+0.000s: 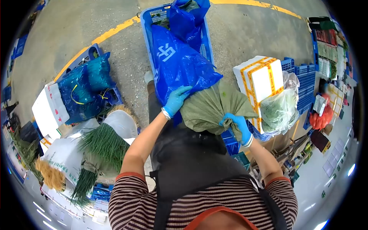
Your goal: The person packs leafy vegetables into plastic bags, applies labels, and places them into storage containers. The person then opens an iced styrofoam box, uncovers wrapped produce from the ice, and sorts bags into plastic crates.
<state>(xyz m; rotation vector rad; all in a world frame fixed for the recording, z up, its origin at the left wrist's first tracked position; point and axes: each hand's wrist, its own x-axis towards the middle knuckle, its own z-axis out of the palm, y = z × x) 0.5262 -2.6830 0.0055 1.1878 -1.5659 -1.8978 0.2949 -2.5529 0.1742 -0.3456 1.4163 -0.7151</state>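
My left hand (176, 101), in a blue glove, rests at the border between a blue plastic bag (182, 63) and a drab green woven sack (203, 109). Its fingers look stretched out over the material, and their undersides are hidden. Gloved the same way, my right hand (236, 126) is closed around a gathered fold of the sack at its lower right. The sack bulges in front of my dark apron, its contents hidden. White printing marks the blue bag, which lies over a blue plastic crate (210, 50) with a little greenery showing inside.
At left are a dark blue wrapped bundle (78, 92), long thin green stalks (105, 142) and white sacks (63, 155). A taped white foam box (258, 76) and a clear bag of greens (279, 111) stand at right. A yellow line (117, 30) crosses the floor ahead.
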